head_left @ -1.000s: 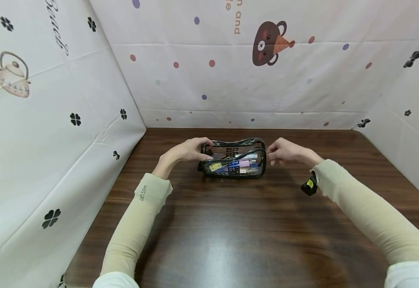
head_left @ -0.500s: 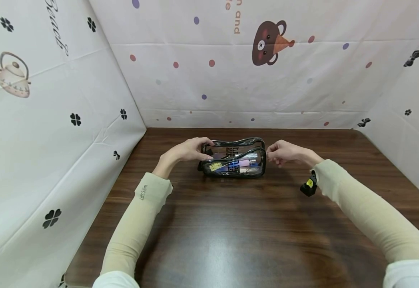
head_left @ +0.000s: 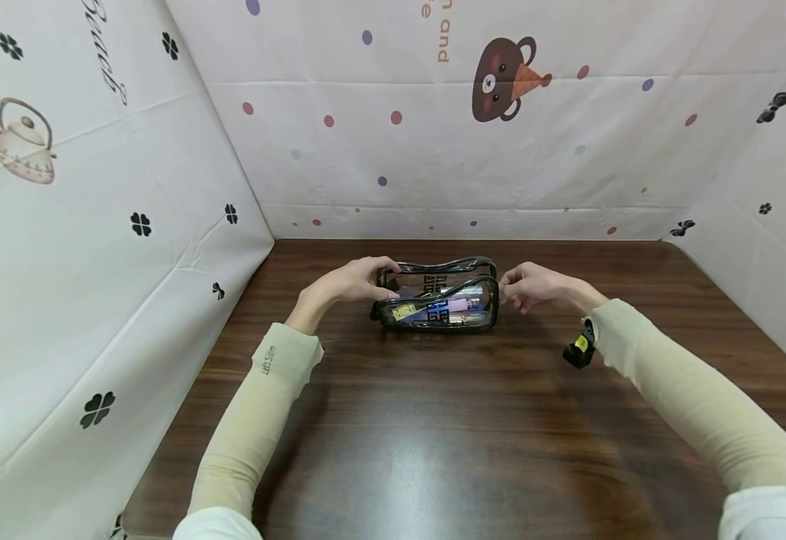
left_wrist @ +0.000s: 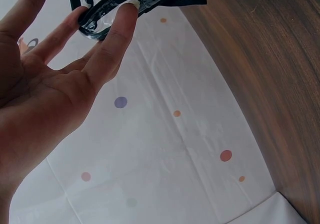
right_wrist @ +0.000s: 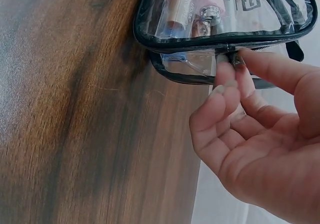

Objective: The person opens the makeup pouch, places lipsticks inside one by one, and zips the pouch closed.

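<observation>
A clear cosmetic pouch (head_left: 457, 321) with black trim and black lettering sits upright near the back of the table. Pink, blue and silvery tubes show through its plastic. My left hand (head_left: 352, 280) holds the pouch's left end, thumb at the front top edge and fingers at the back one. In the left wrist view, those fingertips meet the black trim (left_wrist: 97, 33). At the other end, my right hand (head_left: 533, 285) pinches a small dark zipper pull (right_wrist: 236, 60) between thumb and index finger. Its other fingers are curled below, partly covering the pouch's end.
The dark brown wooden table (head_left: 393, 435) extends in front of the pouch. A printed white cloth (head_left: 339, 165) rises behind the table, with more cloth at both sides. A black strap device (head_left: 579, 349) hangs at the right wrist.
The lower fingers of my right hand have drawn in a little at the pouch's right end. My left hand and the pouch stay in place.
</observation>
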`<action>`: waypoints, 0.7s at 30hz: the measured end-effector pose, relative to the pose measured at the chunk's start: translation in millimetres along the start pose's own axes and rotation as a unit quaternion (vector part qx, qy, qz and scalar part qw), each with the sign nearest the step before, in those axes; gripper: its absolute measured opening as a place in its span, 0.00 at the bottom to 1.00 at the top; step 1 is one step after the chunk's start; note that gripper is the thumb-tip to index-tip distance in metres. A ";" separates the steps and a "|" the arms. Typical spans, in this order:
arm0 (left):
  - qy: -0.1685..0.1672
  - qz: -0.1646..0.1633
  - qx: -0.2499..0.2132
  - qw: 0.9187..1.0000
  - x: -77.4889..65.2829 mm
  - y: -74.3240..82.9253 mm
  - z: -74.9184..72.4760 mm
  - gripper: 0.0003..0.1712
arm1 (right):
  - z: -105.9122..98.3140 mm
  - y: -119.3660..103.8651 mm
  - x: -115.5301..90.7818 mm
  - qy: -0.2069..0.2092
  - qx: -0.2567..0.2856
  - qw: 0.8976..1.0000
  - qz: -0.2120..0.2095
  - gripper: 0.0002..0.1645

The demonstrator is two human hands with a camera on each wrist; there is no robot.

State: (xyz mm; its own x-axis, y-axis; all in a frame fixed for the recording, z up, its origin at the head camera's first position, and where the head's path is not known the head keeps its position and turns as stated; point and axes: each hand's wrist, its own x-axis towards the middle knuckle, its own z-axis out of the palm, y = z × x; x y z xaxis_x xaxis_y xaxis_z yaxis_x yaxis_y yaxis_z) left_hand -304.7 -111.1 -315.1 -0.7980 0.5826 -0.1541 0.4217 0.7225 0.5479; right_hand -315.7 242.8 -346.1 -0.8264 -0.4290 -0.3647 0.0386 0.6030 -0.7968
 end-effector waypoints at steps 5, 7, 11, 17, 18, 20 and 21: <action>0.000 0.001 -0.001 1.000 0.3 -0.5 -0.2 0.31 | -0.5 0.5 0.2 0.005 0.000 1.000 -0.001 0.13; -0.001 0.004 -0.002 1.000 0.4 -0.8 -0.1 0.31 | -0.5 0.4 -0.3 0.002 -0.006 1.000 -0.003 0.13; 0.000 0.009 0.000 1.000 -0.1 -0.7 -0.7 0.31 | -0.7 -0.4 -2.0 -0.004 -0.029 1.000 0.001 0.14; -0.001 0.011 0.011 1.000 -2.6 -0.2 -2.0 0.31 | -0.7 -5.8 -4.5 -0.014 -0.044 0.999 0.009 0.13; -0.001 0.013 0.014 1.000 -3.0 -0.2 -1.8 0.31 | -0.6 -6.7 -4.7 -0.016 -0.041 0.999 0.011 0.13; 0.004 0.018 0.021 1.000 -3.5 -0.5 -1.2 0.30 | -0.2 -9.3 -5.9 -0.019 -0.033 0.999 0.014 0.13; 0.008 0.022 0.023 0.999 -3.7 -0.5 -1.0 0.30 | 0.3 -10.8 -6.8 -0.019 -0.029 0.999 0.017 0.13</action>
State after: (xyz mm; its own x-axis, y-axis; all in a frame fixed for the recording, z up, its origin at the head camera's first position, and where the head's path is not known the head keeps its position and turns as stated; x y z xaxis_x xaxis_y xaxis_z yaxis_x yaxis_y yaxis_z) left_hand -302.4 -113.9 -314.0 -0.7853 0.6078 -0.1180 0.4747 0.7134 0.5156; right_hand -310.3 239.1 -335.2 -0.8029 -0.4330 -0.4097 0.0325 0.6545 -0.7554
